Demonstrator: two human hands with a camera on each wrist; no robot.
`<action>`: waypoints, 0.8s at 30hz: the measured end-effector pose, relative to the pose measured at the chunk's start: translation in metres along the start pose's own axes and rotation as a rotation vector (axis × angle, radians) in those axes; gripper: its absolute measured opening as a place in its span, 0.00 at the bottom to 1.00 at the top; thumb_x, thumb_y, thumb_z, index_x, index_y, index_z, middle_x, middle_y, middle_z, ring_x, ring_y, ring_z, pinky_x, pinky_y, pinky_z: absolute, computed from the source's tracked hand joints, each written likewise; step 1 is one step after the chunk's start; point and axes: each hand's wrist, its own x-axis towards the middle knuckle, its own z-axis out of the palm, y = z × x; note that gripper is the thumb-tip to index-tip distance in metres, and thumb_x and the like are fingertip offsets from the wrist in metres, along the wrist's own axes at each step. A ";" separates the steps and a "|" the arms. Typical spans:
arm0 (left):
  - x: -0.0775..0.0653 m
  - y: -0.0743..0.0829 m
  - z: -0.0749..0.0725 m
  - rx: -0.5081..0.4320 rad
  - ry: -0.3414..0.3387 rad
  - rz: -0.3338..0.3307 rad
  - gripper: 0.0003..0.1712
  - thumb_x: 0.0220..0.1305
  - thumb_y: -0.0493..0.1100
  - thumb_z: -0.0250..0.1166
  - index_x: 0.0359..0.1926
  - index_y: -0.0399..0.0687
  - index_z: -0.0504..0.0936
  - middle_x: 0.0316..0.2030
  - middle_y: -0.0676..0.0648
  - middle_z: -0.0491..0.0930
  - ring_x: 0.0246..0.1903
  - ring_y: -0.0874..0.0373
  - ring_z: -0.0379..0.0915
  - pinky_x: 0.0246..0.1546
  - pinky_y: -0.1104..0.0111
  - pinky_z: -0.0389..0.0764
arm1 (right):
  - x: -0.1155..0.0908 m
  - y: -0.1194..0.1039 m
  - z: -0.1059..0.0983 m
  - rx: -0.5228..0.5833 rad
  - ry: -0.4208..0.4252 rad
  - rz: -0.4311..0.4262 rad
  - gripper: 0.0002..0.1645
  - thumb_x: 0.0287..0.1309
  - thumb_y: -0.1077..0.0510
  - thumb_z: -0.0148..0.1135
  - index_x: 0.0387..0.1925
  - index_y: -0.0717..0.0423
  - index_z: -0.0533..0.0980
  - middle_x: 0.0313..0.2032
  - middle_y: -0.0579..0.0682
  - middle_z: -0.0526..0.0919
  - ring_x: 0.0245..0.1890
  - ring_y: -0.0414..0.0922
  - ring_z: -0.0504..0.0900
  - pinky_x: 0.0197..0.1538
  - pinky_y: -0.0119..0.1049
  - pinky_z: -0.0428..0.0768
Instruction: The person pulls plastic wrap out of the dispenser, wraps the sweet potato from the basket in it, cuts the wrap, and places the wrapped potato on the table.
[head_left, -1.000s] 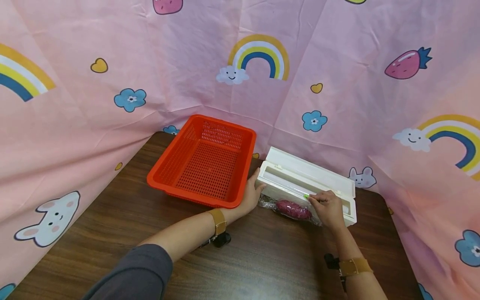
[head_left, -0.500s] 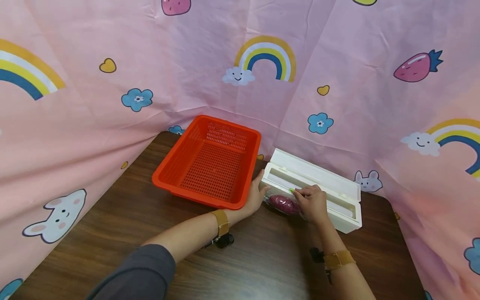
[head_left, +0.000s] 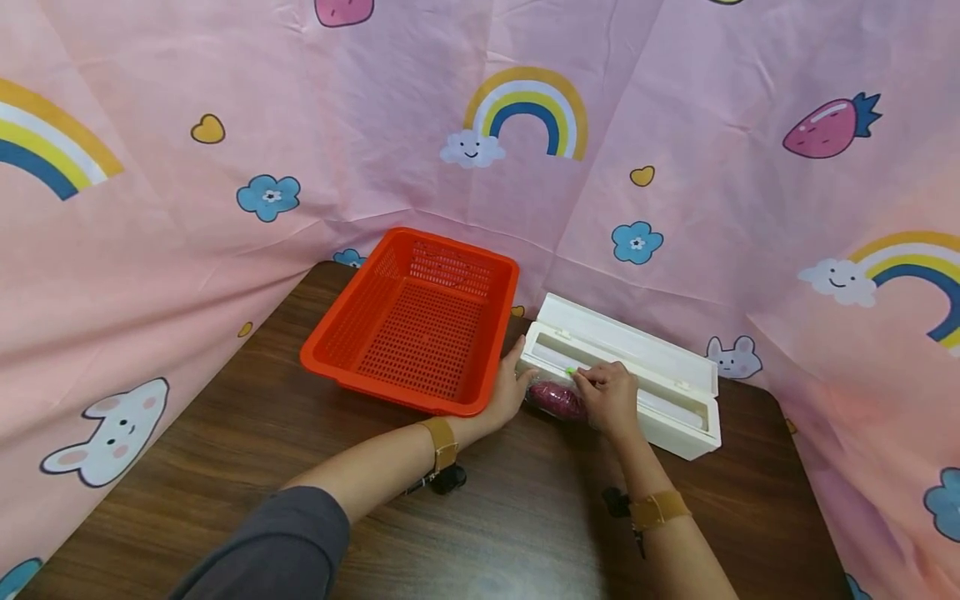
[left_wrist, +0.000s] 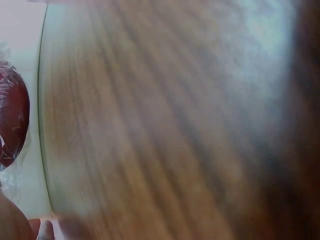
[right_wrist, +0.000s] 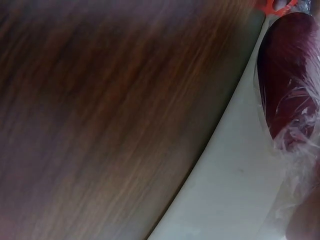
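A white cling film dispenser (head_left: 675, 435) stands on the table with its lid (head_left: 626, 342) raised. My right hand (head_left: 611, 402) pinches a small green slider (head_left: 572, 371) on the front edge of its opening. The left hand (head_left: 510, 392) holds the dispenser's left end, thumb at the front and fingers along the side. An oblong purple-red item (head_left: 557, 400), wrapped in clear film, lies against the front of the dispenser between the hands. Both wrist views show this wrapped item (right_wrist: 290, 75) against the white front; its exact kind is unclear.
A red plastic basket (head_left: 411, 385) with perforated sides stands left of the dispenser, its rim beside my left hand and wrist. The dark wooden table (head_left: 480, 533) meets a pink patterned cloth (head_left: 420, 108) at the back and sides.
My right hand has moved left along the dispenser's front edge with the green slider, from near the middle toward the left end. The left hand stays at the left end.
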 end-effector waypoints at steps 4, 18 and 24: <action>0.001 -0.002 0.003 -0.029 0.009 0.017 0.36 0.68 0.36 0.66 0.72 0.27 0.64 0.71 0.31 0.68 0.70 0.40 0.66 0.70 0.50 0.68 | 0.001 -0.001 0.001 0.030 0.014 0.006 0.04 0.50 0.64 0.77 0.27 0.64 0.89 0.26 0.58 0.89 0.29 0.55 0.80 0.35 0.48 0.74; 0.004 -0.006 0.002 -0.016 -0.008 -0.031 0.38 0.69 0.38 0.66 0.74 0.30 0.62 0.72 0.34 0.68 0.71 0.42 0.65 0.72 0.50 0.66 | 0.006 -0.007 0.008 0.069 0.011 0.015 0.04 0.51 0.65 0.76 0.28 0.64 0.89 0.27 0.58 0.89 0.29 0.55 0.79 0.35 0.46 0.74; 0.004 -0.005 -0.003 0.055 0.018 -0.031 0.37 0.69 0.39 0.66 0.74 0.32 0.64 0.70 0.35 0.71 0.69 0.43 0.69 0.70 0.52 0.69 | 0.011 -0.015 0.025 0.050 0.034 0.013 0.04 0.50 0.65 0.77 0.27 0.65 0.89 0.26 0.58 0.89 0.29 0.56 0.81 0.36 0.48 0.75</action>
